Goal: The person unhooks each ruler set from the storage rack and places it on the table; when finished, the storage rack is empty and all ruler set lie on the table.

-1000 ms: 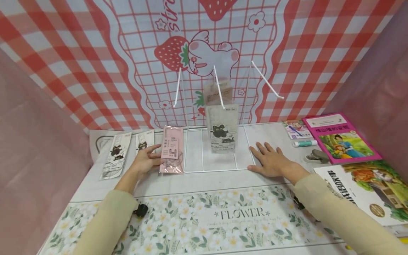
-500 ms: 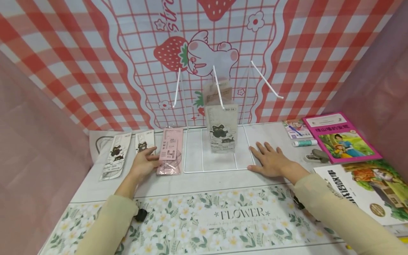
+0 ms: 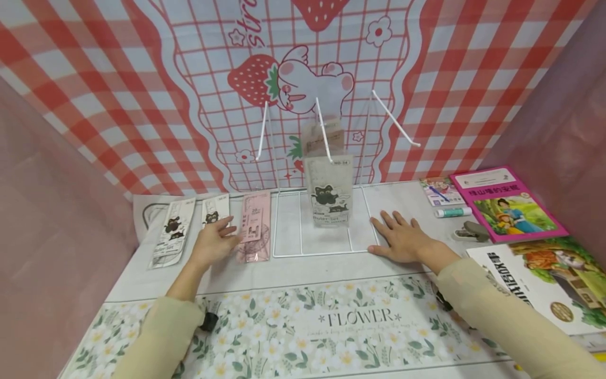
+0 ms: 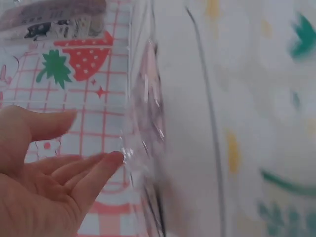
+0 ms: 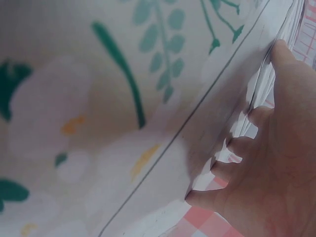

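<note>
Our left hand (image 3: 214,248) is loosely spread, its fingers a little bent and its thumb well apart from them; we grip nothing with it, though a fingertip touches the clear wrapper of the pink pack (image 3: 255,226). That pack lies at 9 o'clock from the stand (image 3: 322,254), just beside its base. From the same hand we see one cat pack (image 3: 216,208) at 12 o'clock, partly behind the fingers, and another (image 3: 172,231) between 9 and 10. A third hangs on the stand's middle hook (image 3: 324,129).

Our right hand (image 3: 404,242) lies flat and fanned at the base's 3 o'clock edge, holding nothing; whether it presses the wire we cannot tell. From it, the tube (image 3: 453,212) lies at 2 o'clock and the pink book (image 3: 516,216) between 2 and 3.
</note>
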Tool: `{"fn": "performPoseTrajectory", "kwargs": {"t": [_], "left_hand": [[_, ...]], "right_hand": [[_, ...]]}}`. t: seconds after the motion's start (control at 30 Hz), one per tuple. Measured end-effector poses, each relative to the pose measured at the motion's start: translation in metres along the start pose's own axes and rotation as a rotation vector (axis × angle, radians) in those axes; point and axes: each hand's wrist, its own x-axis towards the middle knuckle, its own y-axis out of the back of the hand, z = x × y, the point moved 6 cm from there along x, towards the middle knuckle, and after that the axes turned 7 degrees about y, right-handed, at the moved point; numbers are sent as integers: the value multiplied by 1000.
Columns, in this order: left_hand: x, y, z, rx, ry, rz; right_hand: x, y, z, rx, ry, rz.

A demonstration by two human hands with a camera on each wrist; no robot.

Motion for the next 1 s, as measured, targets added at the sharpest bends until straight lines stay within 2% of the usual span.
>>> {"fn": "performPoseTrajectory", "kwargs": {"t": [0.13,0.23,0.33,0.43,0.6,0.7,0.8,1.0], "left_hand": [[-3,-9,29,-113,-110,-56],[-6,-18,60,-200,-197,-119],[-9,-25,92,-248,-288,-150],[-12,-27,123,-289,-362,-136],[-16,-28,165,-326,-466,-63],[-15,-30,183,-332,-509,-33],[-14,-30,195,-351,-519,-12],[-15,-30,207,-432,-518,38]], "right_hand": [[-1,0,0,6,-1,2],[-2,0,1,11,0,3],[-2,0,1,12,2,2],[-1,0,1,15,4,1],[1,-1,2,12,7,-3],[1,-2,3,14,2,-5],[0,-3,4,14,-2,-8],[0,-3,4,22,3,-4]]}}
